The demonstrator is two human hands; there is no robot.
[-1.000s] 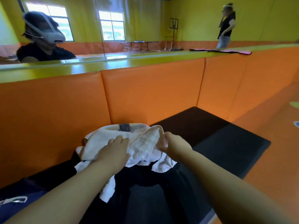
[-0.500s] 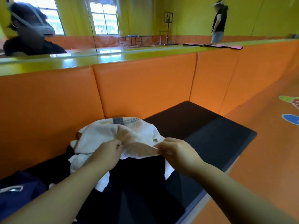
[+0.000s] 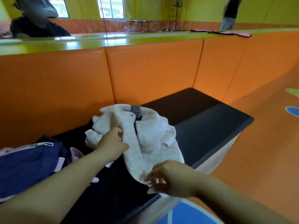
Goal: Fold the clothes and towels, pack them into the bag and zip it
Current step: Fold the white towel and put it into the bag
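Crumpled white towel [image 3: 145, 136] heaped mid-frame on the black bench mat [image 3: 210, 120], grey stripe at its 12 o'clock edge. Left hand [image 3: 111, 144] clenched on a fold at the towel's 9 o'clock side; right hand [image 3: 171, 178] pinching the hem at 5 o'clock. Navy bag [image 3: 27, 164] at 8 o'clock, zip pull showing, pink cloth [image 3: 76, 153] just beside. Orange padded wall [image 3: 153, 70] close behind at 12 o'clock.

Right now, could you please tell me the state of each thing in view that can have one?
white towel: crumpled, not yet folded, lying on the black bench.
left hand: gripping the towel's middle.
right hand: fingers pinching the towel's near edge.
navy bag: beside the towel on the left; whether its zip is open cannot be told.
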